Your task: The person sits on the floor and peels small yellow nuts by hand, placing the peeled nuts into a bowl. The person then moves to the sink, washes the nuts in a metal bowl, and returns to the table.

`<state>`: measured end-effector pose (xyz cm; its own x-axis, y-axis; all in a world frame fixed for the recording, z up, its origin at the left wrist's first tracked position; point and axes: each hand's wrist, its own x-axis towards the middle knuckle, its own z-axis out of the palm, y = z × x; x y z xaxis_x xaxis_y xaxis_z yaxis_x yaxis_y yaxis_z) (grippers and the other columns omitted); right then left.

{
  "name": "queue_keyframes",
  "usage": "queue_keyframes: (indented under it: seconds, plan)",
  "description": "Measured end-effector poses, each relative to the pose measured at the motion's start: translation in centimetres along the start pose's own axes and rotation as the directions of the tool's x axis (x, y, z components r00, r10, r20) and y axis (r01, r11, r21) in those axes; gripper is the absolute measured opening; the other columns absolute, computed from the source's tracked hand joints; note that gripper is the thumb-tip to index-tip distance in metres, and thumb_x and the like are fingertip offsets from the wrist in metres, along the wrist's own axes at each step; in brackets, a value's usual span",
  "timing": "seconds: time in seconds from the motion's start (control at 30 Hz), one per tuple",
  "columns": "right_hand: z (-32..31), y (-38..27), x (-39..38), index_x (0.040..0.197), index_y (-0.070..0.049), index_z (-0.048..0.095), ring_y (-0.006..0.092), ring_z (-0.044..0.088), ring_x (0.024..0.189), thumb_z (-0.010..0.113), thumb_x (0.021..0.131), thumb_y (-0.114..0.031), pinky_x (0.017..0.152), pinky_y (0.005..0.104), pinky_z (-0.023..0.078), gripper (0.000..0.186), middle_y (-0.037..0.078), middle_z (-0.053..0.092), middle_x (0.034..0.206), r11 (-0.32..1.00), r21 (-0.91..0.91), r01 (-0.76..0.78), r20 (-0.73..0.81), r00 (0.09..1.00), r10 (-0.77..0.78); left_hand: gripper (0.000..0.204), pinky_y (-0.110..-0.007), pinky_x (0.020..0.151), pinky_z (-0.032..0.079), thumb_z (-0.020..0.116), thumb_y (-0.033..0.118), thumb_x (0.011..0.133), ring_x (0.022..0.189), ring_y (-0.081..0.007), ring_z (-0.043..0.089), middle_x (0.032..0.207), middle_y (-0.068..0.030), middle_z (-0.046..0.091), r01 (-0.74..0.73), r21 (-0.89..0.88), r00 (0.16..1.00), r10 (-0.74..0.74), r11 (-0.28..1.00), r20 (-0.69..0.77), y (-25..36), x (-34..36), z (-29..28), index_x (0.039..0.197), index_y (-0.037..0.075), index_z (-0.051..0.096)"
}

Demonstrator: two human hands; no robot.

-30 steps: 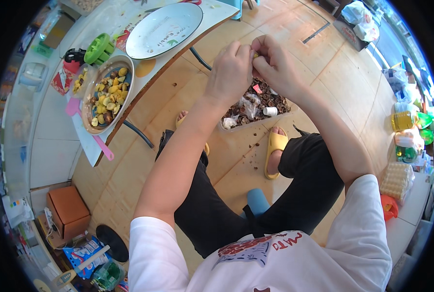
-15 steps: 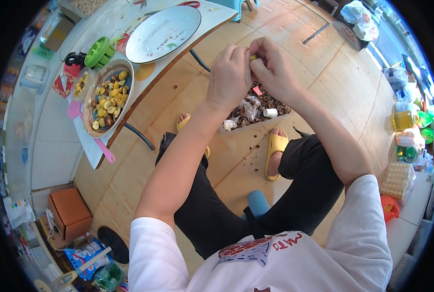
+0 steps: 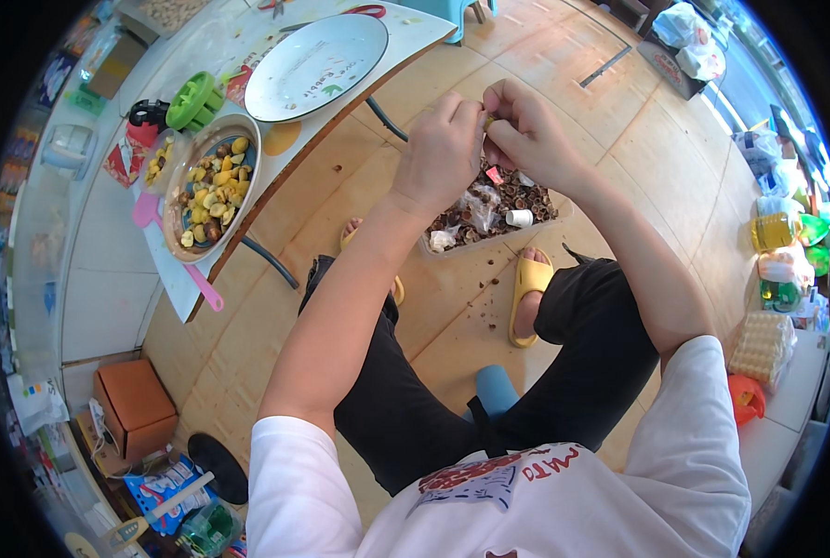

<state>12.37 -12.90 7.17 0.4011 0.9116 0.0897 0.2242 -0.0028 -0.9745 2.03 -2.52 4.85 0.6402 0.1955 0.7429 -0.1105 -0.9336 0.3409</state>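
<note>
My left hand (image 3: 439, 153) and my right hand (image 3: 532, 139) meet above a bin (image 3: 452, 251) of brown shells. Between their closed fingertips is a small yellow chestnut (image 3: 489, 121), mostly hidden by the fingers. Both hands are pinched around it, thumbs and forefingers close together. To the left, on the table, a bowl (image 3: 250, 139) holds yellow peeled chestnuts (image 3: 212, 197) mixed with darker brown pieces. Scraps, crumpled clear plastic (image 3: 480, 210) and a white paper cup (image 3: 519, 219) lie among the shells in the bin.
On the white table (image 3: 168, 284) are a large white plate (image 3: 317, 67), a green slotted tool (image 3: 194, 100) and a pink-handled utensil (image 3: 203, 286). Shell crumbs dot the tiled floor near my yellow slippers (image 3: 530, 274). Bottles and bags line the right side; a brown box (image 3: 134, 398) stands lower left.
Both hands have come slightly down toward me, still pinched together at the chestnut. More of the bin's far right side shows between and below them.
</note>
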Motion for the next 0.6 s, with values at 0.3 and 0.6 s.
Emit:
queue_keyframes:
  seconds: [0.3, 0.6]
  plan:
    - [0.7, 0.6, 0.1, 0.088, 0.001, 0.047, 0.0089, 0.049, 0.056, 0.035, 0.077, 0.005, 0.045, 0.0203, 0.037, 0.016, 0.009, 0.055, 0.076, 0.928, 0.348, -0.128, 0.014, 0.991, 0.132, 0.007, -0.042, 0.066, 0.044, 0.049, 0.003, 0.079, 0.077, -0.0364, 0.054, 0.080, -0.0190, 0.054, 0.286, -0.148, 0.956, -0.270, 0.947, 0.117, -0.3, -0.6, 0.2, 0.081, -0.002, 0.053]
    - [1.0, -0.8, -0.9, 0.095, 0.006, 0.055, 0.0118, 0.057, 0.070, 0.049, 0.084, -0.006, 0.059, 0.0210, 0.045, 0.018, 0.010, 0.059, 0.086, 0.818, 0.546, -0.184, -0.030, 0.971, 0.238, 0.010, -0.042, 0.069, 0.045, 0.054, 0.000, 0.073, 0.077, -0.0363, 0.056, 0.080, -0.0191, 0.057, 0.326, -0.080, 0.935, -0.309, 0.942, 0.173, -1.6, -1.5, -0.3, 0.081, -0.002, 0.057]
